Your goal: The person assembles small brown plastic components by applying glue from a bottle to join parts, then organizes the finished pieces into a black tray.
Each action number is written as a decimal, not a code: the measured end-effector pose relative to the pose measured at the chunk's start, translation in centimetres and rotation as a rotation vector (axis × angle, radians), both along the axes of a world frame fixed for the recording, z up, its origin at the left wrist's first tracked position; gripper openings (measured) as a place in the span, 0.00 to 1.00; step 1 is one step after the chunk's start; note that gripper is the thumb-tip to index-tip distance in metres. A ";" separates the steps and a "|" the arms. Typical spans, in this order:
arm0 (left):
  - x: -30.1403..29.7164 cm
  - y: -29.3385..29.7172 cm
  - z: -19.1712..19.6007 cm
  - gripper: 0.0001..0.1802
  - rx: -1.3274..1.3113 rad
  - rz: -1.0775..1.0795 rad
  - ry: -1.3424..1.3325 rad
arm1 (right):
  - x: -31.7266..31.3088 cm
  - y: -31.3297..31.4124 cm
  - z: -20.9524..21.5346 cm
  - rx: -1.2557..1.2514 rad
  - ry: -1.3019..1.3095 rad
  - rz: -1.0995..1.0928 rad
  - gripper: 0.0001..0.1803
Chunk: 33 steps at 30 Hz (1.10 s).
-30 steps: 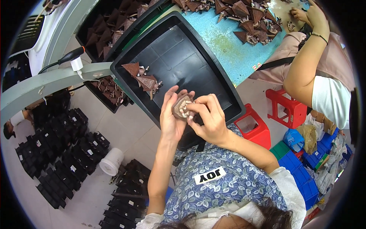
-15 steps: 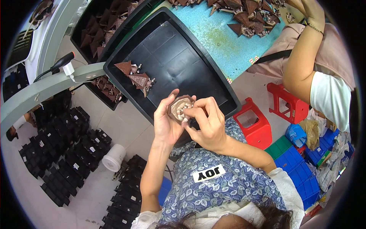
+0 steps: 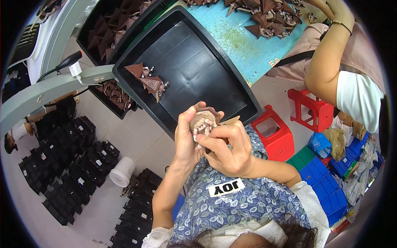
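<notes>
My left hand point(image 3: 184, 138) is wrapped round a small brown figurine point(image 3: 204, 118) with an angular rim and a pale, sculpted hollow side facing up. At its lower part, the fingers of my right hand point(image 3: 233, 151) are closed, pressing on or pinching the pale detail there. A thin tan pointed piece point(image 3: 230, 120) sticks out by the right hand; whether it belongs to the figurine I cannot tell. Both hands are just over the near edge of a black tray point(image 3: 194, 62). At the tray's left lie a few brown cone-roofed figurines point(image 3: 152, 84).
Another black tray point(image 3: 82, 39) full of brown pieces is at the far left. More figurines point(image 3: 264, 18) lie on a blue tabletop point(image 3: 231, 37), beside a co-worker's arm point(image 3: 331, 53). Red stools point(image 3: 275, 142) stand right. A grey curved bar point(image 3: 45, 91) crosses the left side.
Both hands have shifted slightly to the right. The figurine has turned in my left hand, and my right fingers have moved down to its lower edge.
</notes>
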<state>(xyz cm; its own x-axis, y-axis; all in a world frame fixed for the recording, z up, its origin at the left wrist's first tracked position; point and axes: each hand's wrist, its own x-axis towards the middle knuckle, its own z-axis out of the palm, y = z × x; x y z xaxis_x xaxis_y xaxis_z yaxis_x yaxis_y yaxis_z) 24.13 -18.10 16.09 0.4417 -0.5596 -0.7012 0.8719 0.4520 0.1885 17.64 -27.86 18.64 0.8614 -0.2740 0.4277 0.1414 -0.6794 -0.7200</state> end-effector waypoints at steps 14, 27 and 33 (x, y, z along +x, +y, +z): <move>1.6 5.3 -3.7 0.13 0.071 0.125 -0.210 | 10.8 -4.4 1.8 0.211 -0.054 -0.010 0.23; 1.0 9.1 -2.7 0.13 -0.035 0.227 -0.332 | 31.2 -5.6 4.8 0.480 -0.568 -0.194 0.20; 1.2 9.4 -3.4 0.13 0.161 0.226 -0.374 | 39.0 -21.1 5.8 0.135 -0.417 -0.531 0.26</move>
